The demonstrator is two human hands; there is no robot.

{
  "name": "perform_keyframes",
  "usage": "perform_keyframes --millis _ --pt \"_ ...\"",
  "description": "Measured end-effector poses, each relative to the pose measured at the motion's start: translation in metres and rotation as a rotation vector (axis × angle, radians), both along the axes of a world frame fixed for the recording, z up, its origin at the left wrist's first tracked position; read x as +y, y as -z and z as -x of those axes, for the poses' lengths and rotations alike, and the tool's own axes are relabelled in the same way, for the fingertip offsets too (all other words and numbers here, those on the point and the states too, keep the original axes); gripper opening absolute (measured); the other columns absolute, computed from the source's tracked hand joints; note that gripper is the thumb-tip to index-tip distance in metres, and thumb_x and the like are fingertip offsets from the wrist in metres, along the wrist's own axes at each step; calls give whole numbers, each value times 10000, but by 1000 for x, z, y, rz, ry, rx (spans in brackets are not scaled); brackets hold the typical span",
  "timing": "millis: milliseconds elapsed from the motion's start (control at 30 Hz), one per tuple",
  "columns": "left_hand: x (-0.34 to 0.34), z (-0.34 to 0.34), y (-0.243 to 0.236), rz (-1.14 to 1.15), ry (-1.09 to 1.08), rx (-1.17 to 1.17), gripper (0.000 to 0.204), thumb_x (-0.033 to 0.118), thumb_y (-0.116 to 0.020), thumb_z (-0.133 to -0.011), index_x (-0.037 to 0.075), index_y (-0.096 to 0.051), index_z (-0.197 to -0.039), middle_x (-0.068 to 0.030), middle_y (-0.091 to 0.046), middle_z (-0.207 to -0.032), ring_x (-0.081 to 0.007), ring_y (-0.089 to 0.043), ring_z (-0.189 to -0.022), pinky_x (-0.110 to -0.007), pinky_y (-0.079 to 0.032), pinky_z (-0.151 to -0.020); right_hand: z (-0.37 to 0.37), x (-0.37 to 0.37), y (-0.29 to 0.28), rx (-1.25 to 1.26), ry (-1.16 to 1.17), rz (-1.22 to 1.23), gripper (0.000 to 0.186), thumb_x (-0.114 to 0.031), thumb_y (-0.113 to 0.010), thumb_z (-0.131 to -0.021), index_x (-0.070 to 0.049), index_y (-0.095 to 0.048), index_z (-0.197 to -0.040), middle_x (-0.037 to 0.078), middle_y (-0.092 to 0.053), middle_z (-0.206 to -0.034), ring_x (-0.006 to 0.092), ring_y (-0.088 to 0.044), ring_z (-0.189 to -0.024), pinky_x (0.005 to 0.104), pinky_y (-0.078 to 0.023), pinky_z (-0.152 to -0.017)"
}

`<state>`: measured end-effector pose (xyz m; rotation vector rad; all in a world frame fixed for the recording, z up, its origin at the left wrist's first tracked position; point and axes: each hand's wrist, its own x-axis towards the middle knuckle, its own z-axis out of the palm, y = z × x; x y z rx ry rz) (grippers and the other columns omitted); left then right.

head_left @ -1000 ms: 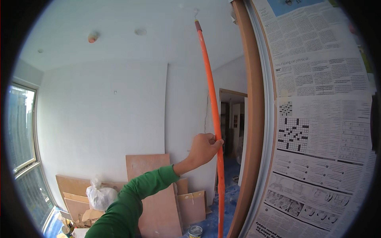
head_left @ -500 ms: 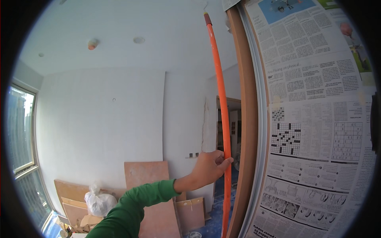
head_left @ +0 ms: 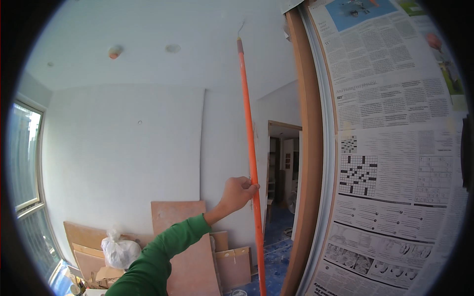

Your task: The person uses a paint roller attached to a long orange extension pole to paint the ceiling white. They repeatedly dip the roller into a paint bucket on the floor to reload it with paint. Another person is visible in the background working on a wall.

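My left hand (head_left: 239, 192), at the end of a green sleeve, is closed round a long orange paint roller pole (head_left: 251, 143). The pole stands almost upright, its top leaning slightly left. A dark collar and a thin bent wire frame (head_left: 241, 28) top it, close to the white ceiling in the picture. The roller head does not stand out against the ceiling, and I cannot tell whether it touches. The pole's lower end runs out of the picture. My right hand is out of sight.
Right of the pole stands a brown wooden frame edge (head_left: 308, 148), beside a panel covered with newspaper (head_left: 385, 113). Behind are a doorway (head_left: 284, 167) and blue floor covering (head_left: 276, 261). Boards (head_left: 182, 246) and a white plastic bag (head_left: 120, 250) rest by the far wall, near a window (head_left: 27, 153).
My left hand has shifted left and slightly up with the pole. The pole's top has moved left and lower in the picture, away from the wooden frame.
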<state>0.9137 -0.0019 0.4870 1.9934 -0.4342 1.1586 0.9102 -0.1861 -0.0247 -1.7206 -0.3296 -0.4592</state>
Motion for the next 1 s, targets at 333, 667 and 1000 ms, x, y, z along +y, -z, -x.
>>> perform_keyframes --millis 333,667,1000 --pt "73 -55 -29 44 -22 47 276 157 -679 -818 -109 -665 -746 -143 -649 -614 -166 -636 -524 -286 -517 -514 1 27 -11 -43 27 37 563 -501 -544 -933 -32 -586 -624 99 -477 -504 242 -391 -453 435 -348 -467" --pt "156 -110 -50 89 -122 63 240 125 -670 -786 -92 -656 -685 -146 -635 -570 -180 -631 -485 -313 -521 -499 -26 92 -35 -7 -69 77 590 -510 -527 -924 -10 -608 -620 148 -510 -498 326 -483 -460 455 -367 -475" --pt "254 -181 -69 182 -129 164 194 96 -695 -757 -88 -662 -706 -183 -678 -676 -221 -677 -548 -308 -560 -523 -96 191 -74 66 62 217 385 -369 -630 -846 6 -651 -760 172 -581 -591 328 -601 -556 429 -437 -539"
